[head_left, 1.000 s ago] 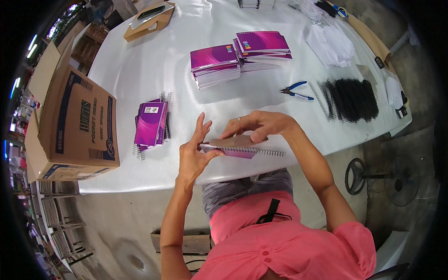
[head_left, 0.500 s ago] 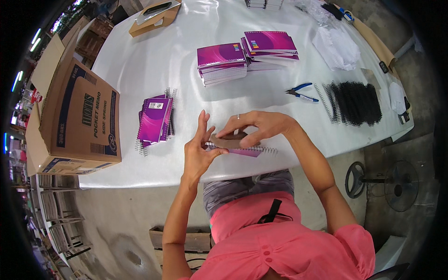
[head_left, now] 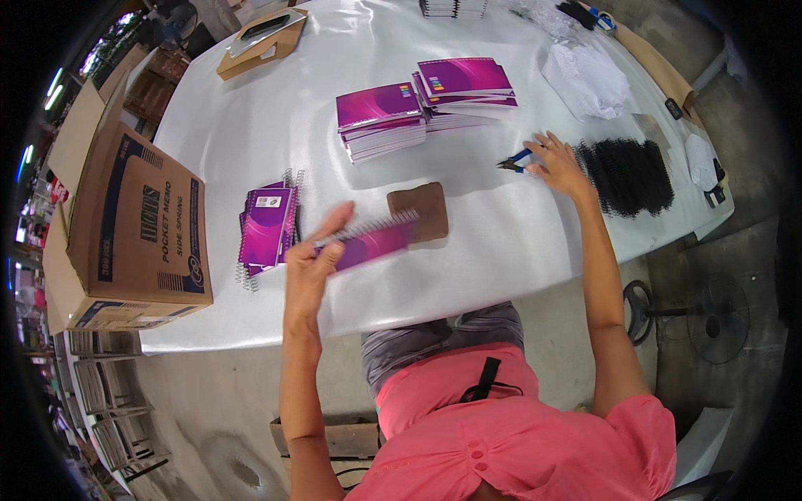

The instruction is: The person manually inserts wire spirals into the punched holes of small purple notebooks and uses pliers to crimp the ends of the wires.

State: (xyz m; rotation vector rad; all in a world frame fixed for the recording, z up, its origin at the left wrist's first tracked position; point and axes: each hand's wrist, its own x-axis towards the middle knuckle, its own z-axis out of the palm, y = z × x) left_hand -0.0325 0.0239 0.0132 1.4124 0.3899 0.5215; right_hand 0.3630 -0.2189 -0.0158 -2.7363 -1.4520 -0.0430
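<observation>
My left hand (head_left: pixel 313 259) holds a purple spiral-bound notebook (head_left: pixel 373 240) above the white table (head_left: pixel 251 108), just right of a small pile of finished purple notebooks (head_left: pixel 267 227). A brown square pad (head_left: pixel 418 211) lies on the table beside the held notebook. My right hand (head_left: pixel 558 164) reaches far to the right and touches blue-handled pliers (head_left: pixel 515 161), next to a heap of black spiral coils (head_left: pixel 628 175). Two stacks of purple booklets (head_left: pixel 422 107) sit further back on the table.
An open cardboard box (head_left: pixel 134 230) stands at the table's left end. A flat cardboard tray (head_left: pixel 261 33) lies at the far left back. White plastic bags (head_left: pixel 585 75) lie at the back right. A fan base (head_left: pixel 668 313) stands on the floor to the right.
Both hands were on the notebook at the table edge. Now the left hand alone carries it leftward, the right hand has gone out to the pliers, and the brown pad is uncovered.
</observation>
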